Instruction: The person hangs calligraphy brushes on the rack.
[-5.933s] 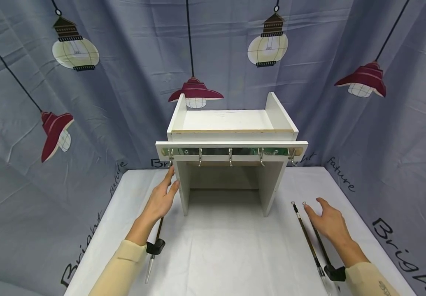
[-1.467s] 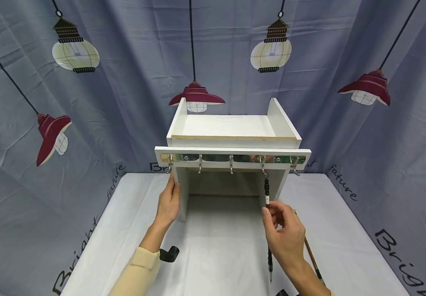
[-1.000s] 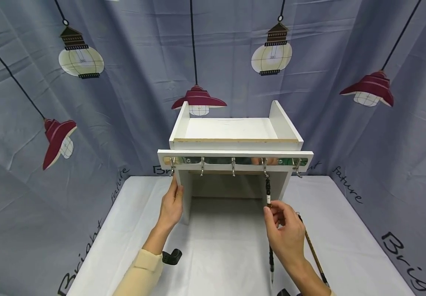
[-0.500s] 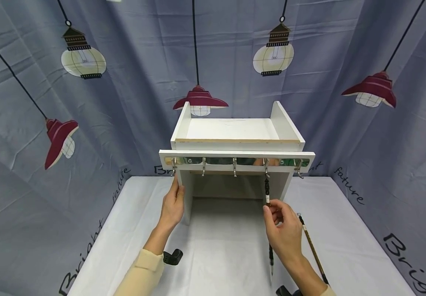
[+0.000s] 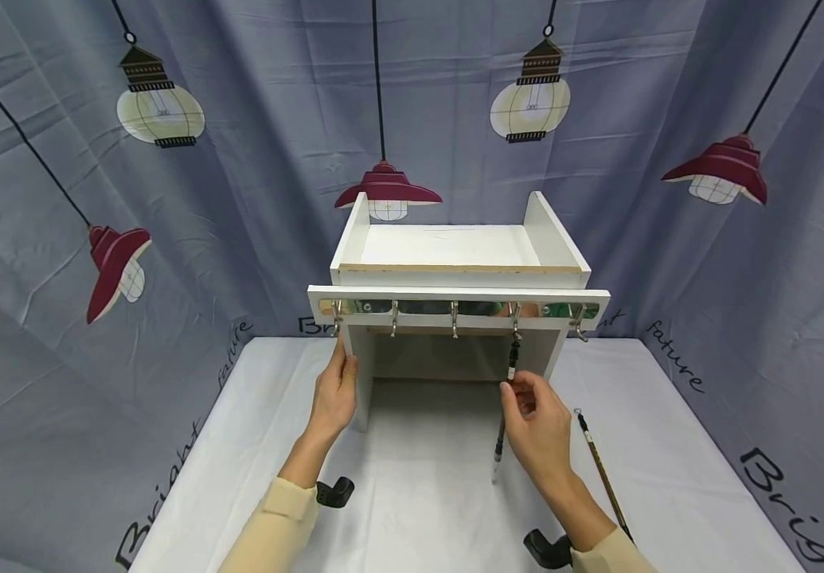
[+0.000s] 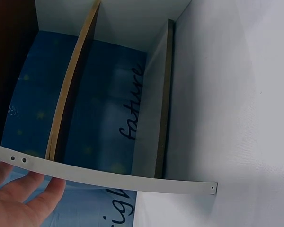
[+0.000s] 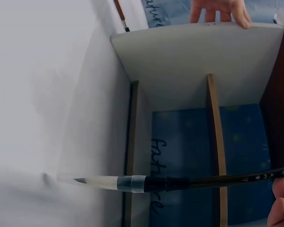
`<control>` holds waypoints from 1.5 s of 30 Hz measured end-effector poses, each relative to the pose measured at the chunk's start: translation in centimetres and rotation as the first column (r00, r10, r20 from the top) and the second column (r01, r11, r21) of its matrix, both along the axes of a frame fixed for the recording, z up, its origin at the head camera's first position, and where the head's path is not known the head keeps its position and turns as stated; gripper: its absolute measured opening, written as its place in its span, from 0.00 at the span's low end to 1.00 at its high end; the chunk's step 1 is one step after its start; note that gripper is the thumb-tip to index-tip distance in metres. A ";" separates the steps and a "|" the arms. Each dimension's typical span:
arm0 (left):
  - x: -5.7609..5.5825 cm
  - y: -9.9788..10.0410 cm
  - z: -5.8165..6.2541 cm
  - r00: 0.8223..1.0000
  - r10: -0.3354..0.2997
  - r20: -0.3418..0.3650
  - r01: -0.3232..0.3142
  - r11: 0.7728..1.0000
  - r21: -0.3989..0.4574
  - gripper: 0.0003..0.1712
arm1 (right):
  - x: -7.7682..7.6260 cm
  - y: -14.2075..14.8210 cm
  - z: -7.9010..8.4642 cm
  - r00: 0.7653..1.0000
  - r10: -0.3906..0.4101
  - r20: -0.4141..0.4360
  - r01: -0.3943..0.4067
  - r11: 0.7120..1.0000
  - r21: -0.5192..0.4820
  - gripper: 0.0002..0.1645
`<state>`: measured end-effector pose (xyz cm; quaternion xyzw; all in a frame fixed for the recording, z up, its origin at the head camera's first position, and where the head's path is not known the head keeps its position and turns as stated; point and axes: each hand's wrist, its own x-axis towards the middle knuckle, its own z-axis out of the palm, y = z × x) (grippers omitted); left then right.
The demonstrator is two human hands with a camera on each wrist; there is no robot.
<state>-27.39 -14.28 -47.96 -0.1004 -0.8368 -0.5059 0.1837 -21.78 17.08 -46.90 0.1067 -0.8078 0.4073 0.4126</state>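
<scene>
A white shelf unit (image 5: 454, 278) stands on the table, with a row of metal hooks along its front rail. My right hand (image 5: 539, 426) pinches the shaft of a calligraphy brush (image 7: 180, 183), its bristles pointing down and slightly left in the head view. The brush's upper end is at the fourth hook (image 5: 515, 316) from the left; whether its loop is over the hook is too small to tell. My left hand (image 5: 333, 394) rests on the outside of the unit's left side panel (image 6: 128, 180), fingertips touching it below the rail.
A second brush (image 5: 601, 469) lies on the table to the right of my right hand. In the right wrist view another brush (image 7: 120, 14) lies beyond the unit's left panel. White cloth (image 5: 426, 493) covers the table; a lamp-patterned curtain (image 5: 254, 143) surrounds it.
My right hand, earlier above the brushes on the right, has brought one up to the hooks. Lately it has shifted slightly left and up, swinging the bristle end left. My left hand stays put.
</scene>
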 end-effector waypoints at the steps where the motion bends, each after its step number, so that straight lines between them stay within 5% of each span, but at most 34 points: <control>1: 0.0 0.0 0.0 1.000 0.003 -0.002 -0.003 1.000 -0.002 0.34 | -0.1 -0.1 0.0 1.000 -0.004 0.006 0.004 1.000 -0.001 0.10; 13: 0.1 0.1 0.3 1.000 0.004 -0.013 -0.004 1.000 -0.012 0.34 | -0.8 0.0 0.2 0.997 -0.026 0.078 0.026 1.000 -0.006 0.10; 28: 0.0 0.1 0.0 1.000 -0.001 -0.004 0.001 1.000 -0.010 0.34 | 0.6 1.9 0.6 0.996 -0.011 0.094 0.008 1.000 0.030 0.18; 39: 0.0 0.0 0.0 1.000 0.008 -0.016 -0.008 1.000 0.002 0.34 | 1.8 5.5 -0.1 0.991 -0.100 0.090 0.093 0.993 0.078 0.22; 45: 0.1 0.1 0.0 1.000 0.014 -0.004 -0.014 1.000 0.002 0.34 | 1.6 8.7 -2.3 0.960 -0.218 0.174 0.210 0.975 0.067 0.21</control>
